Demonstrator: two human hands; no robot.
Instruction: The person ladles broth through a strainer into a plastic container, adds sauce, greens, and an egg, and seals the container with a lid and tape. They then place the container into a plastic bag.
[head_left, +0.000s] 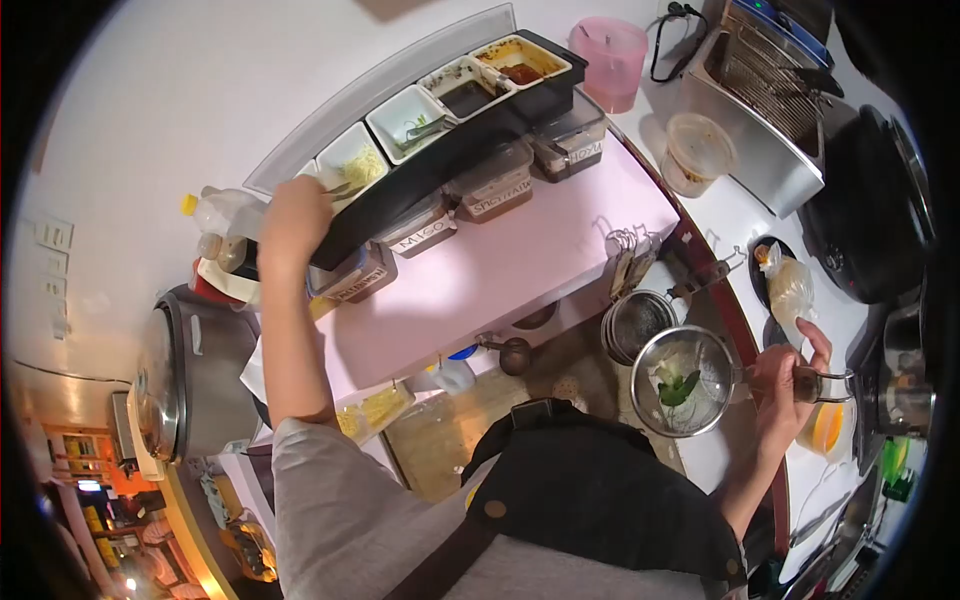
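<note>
My right hand (785,385) grips the handle of a round metal noodle strainer (708,368), holding it out over the right side of the counter. Green leaves (679,387) and some pale pieces lie inside its mesh. At the left end of the black condiment rack (450,150), my left hand (295,222) dips down with its fingers curled. What they pinch, if anything, is hidden behind the hand. Beside it, a white compartment (352,160) holds pale shredded food with a metal utensil (345,190). Another white compartment (405,122) contains bits of green and tongs.
Labelled tubs, such as the MISO tub (418,232), stand under the rack on a pink shelf (500,280). More strainers (640,325) hang at the right. A large pot (205,370) stands left; a metal fryer (755,110) and pink pitcher (610,65) are at the back right.
</note>
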